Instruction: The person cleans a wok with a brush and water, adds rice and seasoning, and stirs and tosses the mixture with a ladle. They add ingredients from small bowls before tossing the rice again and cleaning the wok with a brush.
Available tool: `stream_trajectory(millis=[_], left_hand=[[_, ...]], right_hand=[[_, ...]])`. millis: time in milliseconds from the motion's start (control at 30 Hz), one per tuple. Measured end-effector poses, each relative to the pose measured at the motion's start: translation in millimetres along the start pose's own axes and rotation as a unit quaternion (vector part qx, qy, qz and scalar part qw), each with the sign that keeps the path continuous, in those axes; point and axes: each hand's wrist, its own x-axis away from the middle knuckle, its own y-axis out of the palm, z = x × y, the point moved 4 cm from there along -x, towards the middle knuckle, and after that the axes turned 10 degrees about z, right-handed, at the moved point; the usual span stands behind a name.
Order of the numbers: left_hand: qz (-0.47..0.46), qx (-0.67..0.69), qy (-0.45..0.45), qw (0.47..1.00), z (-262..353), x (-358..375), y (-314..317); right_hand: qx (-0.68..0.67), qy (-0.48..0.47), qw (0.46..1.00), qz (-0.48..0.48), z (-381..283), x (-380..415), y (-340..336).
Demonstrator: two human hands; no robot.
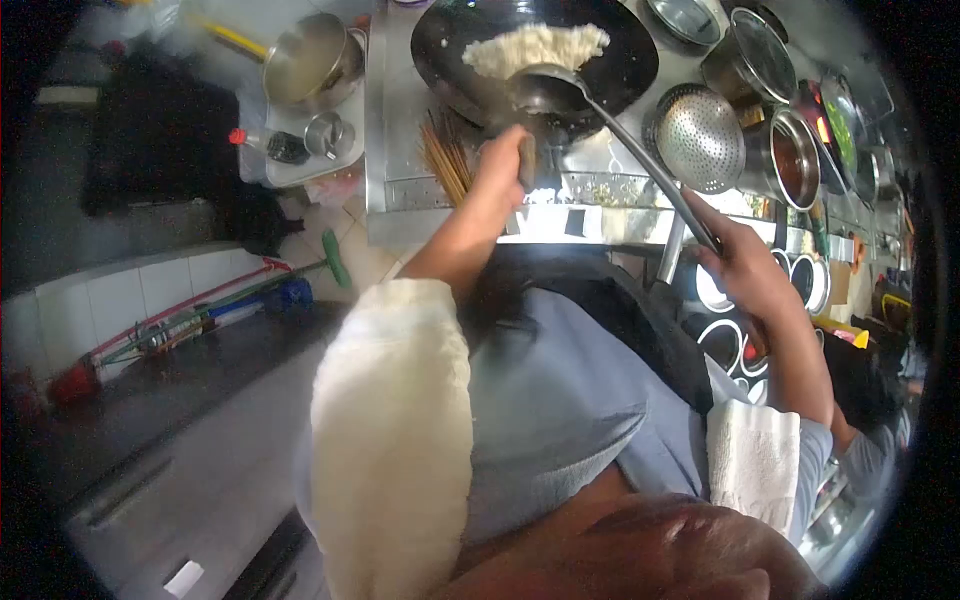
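Note:
A dark wok [440,45] stands at the top centre, with pale, whitish food [540,48] inside it. My left hand [500,168] is closed round the wok's handle [527,163] at its near side. In my right hand [745,262] is the long metal handle of a ladle [655,170], whose bowl rests in the wok just below the food. Left of the wok handle, a bundle of thin wooden sticks [448,165] leans beside the wok.
A perforated strainer [700,140] lies right of the wok, near a pot of reddish-brown liquid [795,160] and other pots. White-rimmed containers [720,345] are below them. At the left, a tray [283,176] holds a metal bowl [308,60], a red-capped bottle [285,147] and a small cup [328,135].

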Motion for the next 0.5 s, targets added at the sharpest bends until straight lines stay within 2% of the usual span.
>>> stream_trajectory(millis=[33,167,233,267,333,367,433,500], left_hand=[[-0.020,0.058,-0.013,0.998,6,-2,9],[-0.023,0.032,0.004,0.999,-10,-18,1],[-0.030,0.035,-0.017,0.999,-3,-28,7],[-0.036,0.040,-0.035,0.998,-1,-34,10],[-0.041,0.051,-0.023,0.998,2,-47,19],[-0.045,0.059,-0.009,0.997,3,-52,23],[-0.043,0.022,-0.016,0.999,-6,-64,14],[0.002,0.006,0.018,1.000,-2,-69,10]], right_hand=[[0.002,0.003,1.000,-0.001,-3,2,-2],[-0.026,0.031,0.999,0.009,-5,-3,5],[-0.024,-0.058,0.983,0.174,1,-22,18],[-0.029,-0.075,0.978,0.194,6,-37,26],[0.043,-0.103,0.964,0.241,17,-72,45],[0.044,-0.104,0.964,0.240,21,-94,49],[0.128,-0.062,0.986,0.084,28,-128,67],[0.129,-0.056,0.985,0.098,18,-130,61]])
